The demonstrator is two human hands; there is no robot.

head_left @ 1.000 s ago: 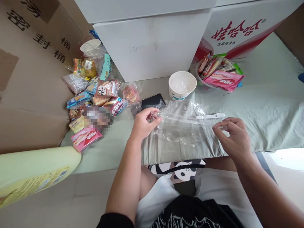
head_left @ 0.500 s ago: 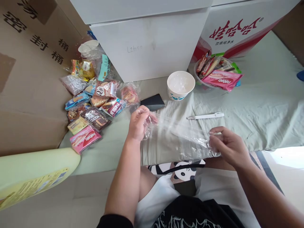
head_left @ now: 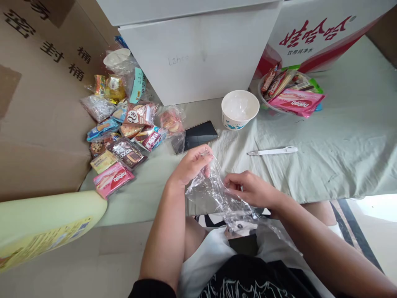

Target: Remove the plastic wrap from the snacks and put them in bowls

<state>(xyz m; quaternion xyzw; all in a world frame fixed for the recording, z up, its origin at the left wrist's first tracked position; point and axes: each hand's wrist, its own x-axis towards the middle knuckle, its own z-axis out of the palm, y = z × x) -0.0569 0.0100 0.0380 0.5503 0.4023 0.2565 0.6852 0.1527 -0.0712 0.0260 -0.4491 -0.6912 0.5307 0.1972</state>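
Observation:
Clear, crinkled plastic film (head_left: 214,194), perhaps a bag, hangs between my hands over the front edge of the cloth-covered surface and over my lap. My left hand (head_left: 194,165) pinches its upper end between thumb and fingers. Lower and to the right, my right hand (head_left: 249,188) has its fingers curled in against the plastic; its fingertips are partly hidden. Just behind my left hand lies a dark phone (head_left: 201,134). A white utility knife (head_left: 273,151) rests to the right, beyond my right hand.
A white paper bowl (head_left: 240,109) with clear film inside stands behind. Right of it, a clear bowl (head_left: 263,101) holds packaged snacks. Several snack packets (head_left: 127,153) are piled at left. White (head_left: 198,62) and brown cardboard boxes (head_left: 46,124) wall the back and left. A yellow-green container (head_left: 52,223) is front left.
My right hand has moved left, close to my left hand. The plastic, stretched out sideways before, now hangs bunched and trails down to the right.

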